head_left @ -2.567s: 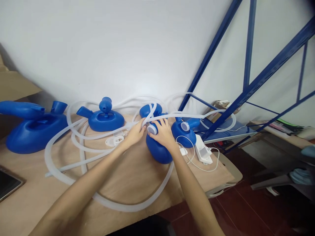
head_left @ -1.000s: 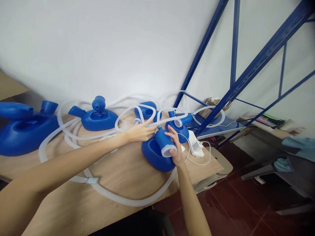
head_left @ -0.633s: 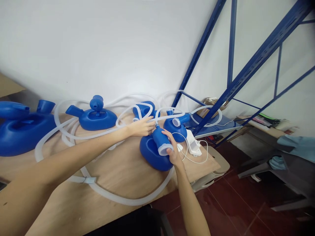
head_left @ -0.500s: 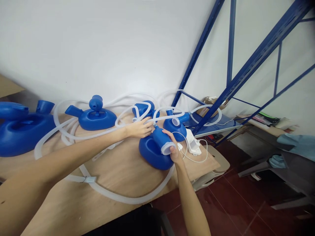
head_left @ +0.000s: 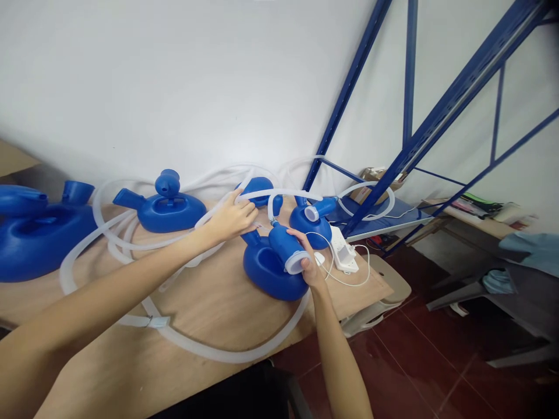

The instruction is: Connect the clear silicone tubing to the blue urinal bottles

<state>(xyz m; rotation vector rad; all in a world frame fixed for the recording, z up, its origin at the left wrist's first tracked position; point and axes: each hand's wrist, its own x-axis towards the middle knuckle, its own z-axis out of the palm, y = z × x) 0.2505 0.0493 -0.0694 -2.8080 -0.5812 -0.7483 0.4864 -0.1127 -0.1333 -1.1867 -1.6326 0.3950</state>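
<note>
My right hand is closed round a blue cup with a whitish rim, its open end tilted toward me. The cup lies over a blue plastic bottle with a handle opening. From the cup's narrow end a translucent white hose rises and bends over, with a small metal clamp at the joint. My left hand is closed on the hose, left of the cup; its fingertips are partly hidden. Behind it stands another blue bottle, partly covered by the hose.
More blue bottles with coiled hoses stand along the wall on the wooden table. To the right are a blue bottle with a cup, a white power strip with cables, a blue metal rack and a stool.
My left hand has moved up and left, away from the cup's narrow end, and the hose loop has shifted with it. The clamp joint shows more plainly. My right hand stays on the cup.
</note>
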